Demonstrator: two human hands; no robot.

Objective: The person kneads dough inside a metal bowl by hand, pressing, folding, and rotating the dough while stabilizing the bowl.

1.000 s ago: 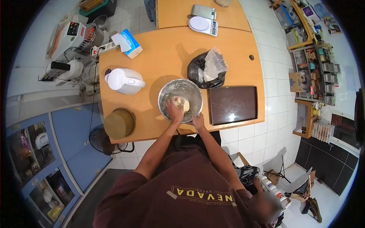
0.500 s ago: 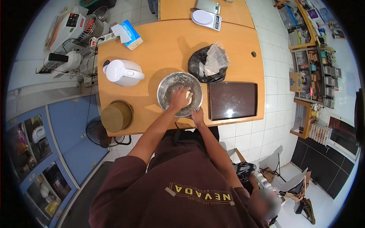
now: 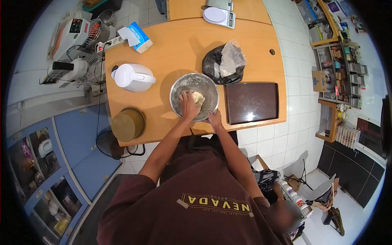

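Observation:
A round metal mixing bowl [image 3: 209, 84], its inside smeared with flour, stands near the table's front edge. Inside it, my left hand [image 3: 189, 104] has its fingers curled around the left side of a pale lump of dough [image 3: 198, 98]. My right hand [image 3: 214, 119] grips the bowl's rim at the lower right, thumb on the upper side; the fingers underneath are partly hidden. To the right of the bowl lies a dark rectangular baking tray [image 3: 253, 116] with a whitish dusting. Behind it sits a black plastic bag [image 3: 212, 67] with clear plastic in its mouth.
On the wooden table [image 3: 175, 45] are a white electric kettle [image 3: 132, 77], a brownish round container [image 3: 126, 124], a tissue box [image 3: 141, 38] and a white kitchen scale [image 3: 219, 16]. Mixers [image 3: 77, 26] stand at the left. Another person [image 3: 283, 216] is at the lower right.
My left hand has shifted to the left side of the dough, and more of the lump now shows. My right hand stays at the bowl's rim. The view has shifted slightly.

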